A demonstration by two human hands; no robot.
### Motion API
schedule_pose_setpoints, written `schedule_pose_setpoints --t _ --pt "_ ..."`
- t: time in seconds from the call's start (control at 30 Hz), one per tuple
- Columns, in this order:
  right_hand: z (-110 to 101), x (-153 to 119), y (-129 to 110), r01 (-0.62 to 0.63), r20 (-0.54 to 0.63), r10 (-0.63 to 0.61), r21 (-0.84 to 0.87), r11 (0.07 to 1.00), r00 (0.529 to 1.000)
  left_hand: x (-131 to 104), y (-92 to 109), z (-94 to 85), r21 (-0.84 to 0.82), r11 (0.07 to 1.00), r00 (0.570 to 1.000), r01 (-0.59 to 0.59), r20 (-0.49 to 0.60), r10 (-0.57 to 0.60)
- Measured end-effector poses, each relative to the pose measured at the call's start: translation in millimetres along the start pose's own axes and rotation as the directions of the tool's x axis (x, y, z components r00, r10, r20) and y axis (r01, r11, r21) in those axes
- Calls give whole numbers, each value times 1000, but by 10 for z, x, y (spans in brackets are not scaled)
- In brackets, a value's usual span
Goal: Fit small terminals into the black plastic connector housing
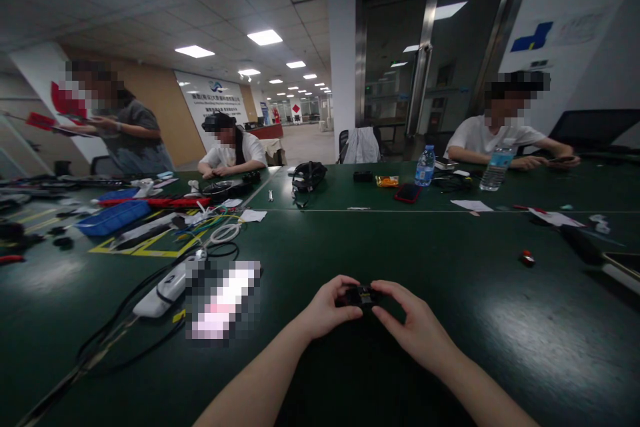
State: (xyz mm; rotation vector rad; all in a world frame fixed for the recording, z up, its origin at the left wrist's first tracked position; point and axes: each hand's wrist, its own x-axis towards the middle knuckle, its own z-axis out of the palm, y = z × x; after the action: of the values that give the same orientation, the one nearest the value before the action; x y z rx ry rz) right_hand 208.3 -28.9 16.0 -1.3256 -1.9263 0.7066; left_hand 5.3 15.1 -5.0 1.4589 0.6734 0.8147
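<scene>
Both my hands hold one small black object (361, 295) just above the green tabletop (320, 247). Yellowish markings show on its face, but it is too small and dark to name its kind. My left hand (333, 307) pinches its left end between thumb and fingers. At the right end, my right hand (410, 320) grips it the same way, thumb below and index finger on top. To the left of my hands lies a blurred-out phone-like slab (225, 300), and beyond it a white power strip (165, 290) with black cables.
A blue tray (114, 217) and tangled cables (225, 232) crowd the left. Toward the back are a black strapped headset (309, 175), an orange packet (387, 181), a red-edged phone (408, 193) and water bottles (425, 165). A small red-topped item (527, 258) lies at right. Several people are across the table.
</scene>
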Motion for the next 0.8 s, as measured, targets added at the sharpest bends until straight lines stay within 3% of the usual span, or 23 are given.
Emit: schedule_pose_setpoints --t 0.8 --pt "6 6 -38 0 66 -2 31 1000 998 -24 56 36 -12 1000 998 7 64 -6"
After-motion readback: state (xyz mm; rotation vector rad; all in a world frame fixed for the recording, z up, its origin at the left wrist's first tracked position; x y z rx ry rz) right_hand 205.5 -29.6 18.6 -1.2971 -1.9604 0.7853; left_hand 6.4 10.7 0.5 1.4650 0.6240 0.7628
